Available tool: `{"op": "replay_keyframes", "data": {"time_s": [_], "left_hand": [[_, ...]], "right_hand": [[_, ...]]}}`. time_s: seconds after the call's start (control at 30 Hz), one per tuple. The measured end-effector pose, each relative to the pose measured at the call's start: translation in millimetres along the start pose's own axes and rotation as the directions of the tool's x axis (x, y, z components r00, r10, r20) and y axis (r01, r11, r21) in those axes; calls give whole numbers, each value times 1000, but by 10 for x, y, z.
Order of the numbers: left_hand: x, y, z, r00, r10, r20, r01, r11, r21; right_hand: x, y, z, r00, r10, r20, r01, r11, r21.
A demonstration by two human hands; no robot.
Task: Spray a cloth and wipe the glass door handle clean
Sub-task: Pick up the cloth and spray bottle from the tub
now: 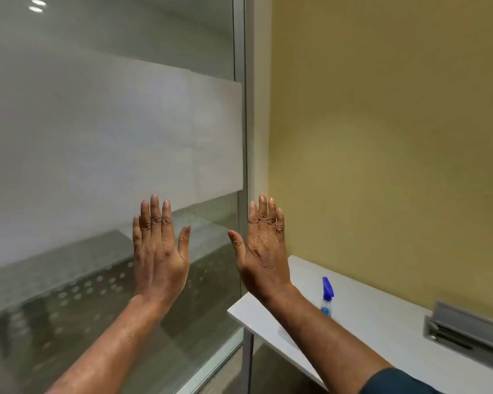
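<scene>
Both my hands are raised in front of me, backs toward the camera, fingers straight and thumbs spread, holding nothing. My left hand [158,251] is in front of a glass panel [97,137] with a frosted band across its middle. My right hand [264,248] is in front of the panel's metal frame [248,109] and the yellow wall. A clear spray bottle [327,297] with a blue trigger head stands on a white desk [382,331] just right of my right forearm. No cloth and no door handle is in view.
The yellow wall [396,137] runs behind the desk. A grey metal cable box with a raised lid [467,328] is set into the desk at the far right. Through the glass I see a perforated metal surface [83,285] below.
</scene>
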State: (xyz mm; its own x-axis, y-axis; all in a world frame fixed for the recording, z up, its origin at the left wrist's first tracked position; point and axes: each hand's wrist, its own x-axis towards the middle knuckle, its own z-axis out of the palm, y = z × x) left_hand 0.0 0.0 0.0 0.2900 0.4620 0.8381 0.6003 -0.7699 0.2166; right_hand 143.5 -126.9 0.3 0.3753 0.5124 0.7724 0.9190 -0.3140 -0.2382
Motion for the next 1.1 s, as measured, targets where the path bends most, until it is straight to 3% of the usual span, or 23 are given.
{"op": "replay_keyframes", "data": {"time_s": [0.17, 0.5, 0.8, 1.1], "left_hand": [[-68, 675, 521, 997, 36, 70, -32, 998, -56], [-225, 1451, 1439, 969, 150, 198, -111, 974, -198], [-306, 1725, 2179, 927, 250, 280, -143, 924, -354], [-583, 1841, 2878, 892, 251, 377, -89, 914, -397]], "right_hand": [[-125, 779, -129, 996, 89, 29, -84, 987, -135], [-475, 1704, -194, 967, 254, 18, -243, 939, -243], [-658, 2123, -52, 914, 404, -32, -383, 838, -389], [-886, 2710, 268, 853, 519, 56, -448, 783, -430]]}}
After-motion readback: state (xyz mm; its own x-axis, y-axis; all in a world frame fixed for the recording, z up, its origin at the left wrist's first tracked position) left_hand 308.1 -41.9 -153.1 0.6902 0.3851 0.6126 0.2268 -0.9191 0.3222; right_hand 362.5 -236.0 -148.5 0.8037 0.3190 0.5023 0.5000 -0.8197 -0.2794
